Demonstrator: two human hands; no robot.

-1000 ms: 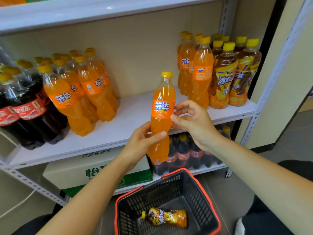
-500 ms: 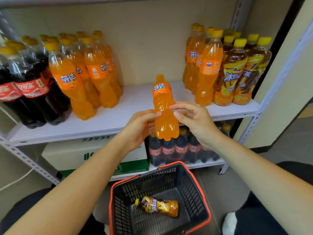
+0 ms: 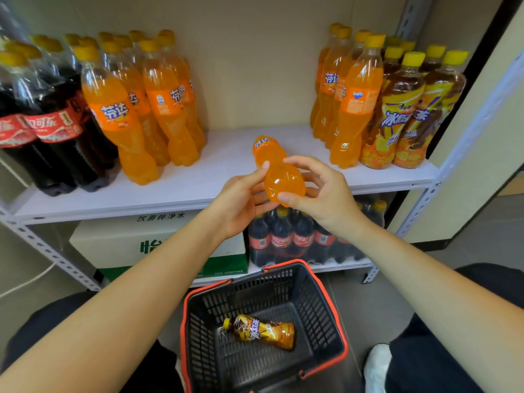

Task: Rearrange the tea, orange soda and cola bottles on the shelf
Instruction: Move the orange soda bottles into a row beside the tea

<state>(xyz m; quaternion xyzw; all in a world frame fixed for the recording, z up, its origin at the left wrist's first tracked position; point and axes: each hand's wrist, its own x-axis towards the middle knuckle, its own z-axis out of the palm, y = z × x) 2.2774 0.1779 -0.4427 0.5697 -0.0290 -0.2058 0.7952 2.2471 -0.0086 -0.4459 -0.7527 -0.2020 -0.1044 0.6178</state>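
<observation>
Two hands on one orange soda bottle [image 3: 279, 171] — left hand [image 3: 241, 199] and right hand [image 3: 320, 194] both grip its fat end | bottle tipped, cap over the white shelf [image 3: 226, 154] | step: putting it back | next: stand it up beside an orange row [image 3: 351, 109] — gently.

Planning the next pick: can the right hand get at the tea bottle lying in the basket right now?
Probably yes, once freed: the right hand now holds the orange soda bottle; the basket is open-topped and the tea bottle lies alone, uncovered.
</observation>
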